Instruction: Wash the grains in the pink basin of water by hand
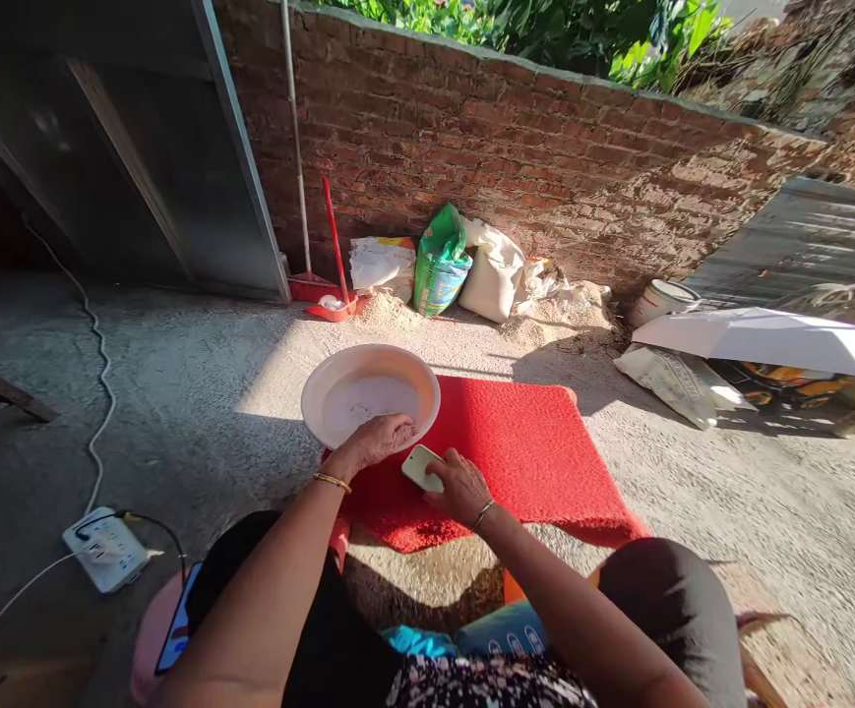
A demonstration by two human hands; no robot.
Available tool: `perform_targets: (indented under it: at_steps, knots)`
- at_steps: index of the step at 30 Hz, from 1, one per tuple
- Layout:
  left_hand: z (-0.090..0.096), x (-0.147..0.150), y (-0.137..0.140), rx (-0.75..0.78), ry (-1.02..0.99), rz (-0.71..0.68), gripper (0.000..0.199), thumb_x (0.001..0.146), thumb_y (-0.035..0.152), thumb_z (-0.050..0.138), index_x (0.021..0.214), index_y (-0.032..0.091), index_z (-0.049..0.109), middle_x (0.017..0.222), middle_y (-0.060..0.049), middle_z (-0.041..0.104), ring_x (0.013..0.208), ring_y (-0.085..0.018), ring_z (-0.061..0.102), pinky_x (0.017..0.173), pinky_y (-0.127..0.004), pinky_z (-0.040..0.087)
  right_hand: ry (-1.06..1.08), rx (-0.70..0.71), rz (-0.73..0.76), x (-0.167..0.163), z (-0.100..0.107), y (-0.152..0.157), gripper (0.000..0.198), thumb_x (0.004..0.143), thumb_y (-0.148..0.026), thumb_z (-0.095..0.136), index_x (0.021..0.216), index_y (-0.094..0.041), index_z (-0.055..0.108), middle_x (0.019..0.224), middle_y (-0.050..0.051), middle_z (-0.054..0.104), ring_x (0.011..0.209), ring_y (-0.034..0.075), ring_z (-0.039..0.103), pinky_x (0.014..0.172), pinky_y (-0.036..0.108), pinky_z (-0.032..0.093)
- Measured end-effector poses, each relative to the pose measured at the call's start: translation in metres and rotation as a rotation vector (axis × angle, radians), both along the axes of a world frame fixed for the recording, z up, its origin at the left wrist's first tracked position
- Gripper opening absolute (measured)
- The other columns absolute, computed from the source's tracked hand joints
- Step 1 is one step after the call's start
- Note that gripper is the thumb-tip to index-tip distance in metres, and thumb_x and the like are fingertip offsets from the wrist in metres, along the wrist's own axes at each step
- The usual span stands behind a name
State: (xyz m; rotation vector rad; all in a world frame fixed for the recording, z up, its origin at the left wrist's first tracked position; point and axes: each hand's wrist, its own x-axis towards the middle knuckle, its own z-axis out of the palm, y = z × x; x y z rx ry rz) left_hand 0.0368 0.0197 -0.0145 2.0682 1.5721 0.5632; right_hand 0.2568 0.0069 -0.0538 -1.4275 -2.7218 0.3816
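Note:
A white basin [368,369] stands at the left end of a red mat [516,447] with a shaggy pile, partly beyond the mat's edge. My left hand [379,439], with a gold bracelet at the wrist, lies over the basin's near rim with its fingers curled together inside; the thumb is hidden. Small dark bits show on the basin's floor. My right hand [462,486] is closed round a pale green flat object [422,468] with rounded corners, just above the mat and right of the basin. The underside of that object is hidden.
Against the brick wall [412,118] are a red dustpan [333,307], a green sack [442,265], a white sack [493,275] and a bucket [663,300]. A power strip [106,551] with cables lies at left, beside a phone [176,624]. White sheeting [773,339] covers things at right.

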Motion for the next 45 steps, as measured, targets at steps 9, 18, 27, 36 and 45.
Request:
perform_targets:
  at_steps: [9,18,27,36,45]
  knots:
    - [0.005,0.049,-0.023,0.537,0.254,0.067,0.033,0.098,0.023,0.039,0.120,0.016,0.062,0.121,-0.016,0.061,0.110,-0.029,0.056,0.095,-0.045,0.044,0.139,0.063,-0.478,0.102,0.001,-0.018,0.032,0.081,-0.040,0.067,0.109,-0.026,0.065,0.105,0.005,0.056,0.086,0.017,0.060,0.071,0.026,0.041]
    - [-0.035,0.073,-0.020,0.473,0.485,-0.287,0.026,0.094,0.013,0.040,0.099,0.019,0.065,0.097,-0.010,0.063,0.089,-0.024,0.059,0.082,-0.040,0.045,0.225,0.057,-0.500,0.093,-0.009,-0.021,0.031,0.075,-0.035,0.073,0.104,-0.028,0.067,0.106,0.003,0.057,0.089,0.016,0.060,0.075,0.025,0.042]
    - [-0.068,0.079,-0.021,0.372,0.376,-0.281,0.042,0.095,0.040,0.048,0.130,0.020,0.059,0.136,-0.014,0.056,0.127,-0.029,0.049,0.104,-0.044,0.038,0.214,0.023,-0.415,0.085,-0.018,-0.020,0.037,0.075,-0.036,0.073,0.110,-0.028,0.066,0.110,0.004,0.058,0.095,0.019,0.060,0.083,0.029,0.043]
    - [-0.124,0.053,-0.030,0.341,0.486,-0.312,0.078,0.078,0.060,0.064,0.147,0.032,0.042,0.159,-0.012,0.028,0.146,-0.035,0.024,0.117,-0.055,0.013,0.130,-0.034,-0.607,0.154,-0.006,0.008,0.039,0.075,-0.039,0.074,0.112,-0.028,0.069,0.106,0.003,0.059,0.090,0.014,0.058,0.078,0.025,0.041]
    - [-0.117,0.057,-0.031,0.394,0.545,-0.273,0.072,0.078,0.054,0.066,0.144,0.032,0.048,0.156,-0.011,0.035,0.142,-0.035,0.032,0.115,-0.053,0.019,-0.017,0.080,-1.089,0.291,0.027,0.033,0.040,0.085,-0.040,0.059,0.116,-0.015,0.067,0.110,0.017,0.056,0.096,0.028,0.057,0.082,0.038,0.039]
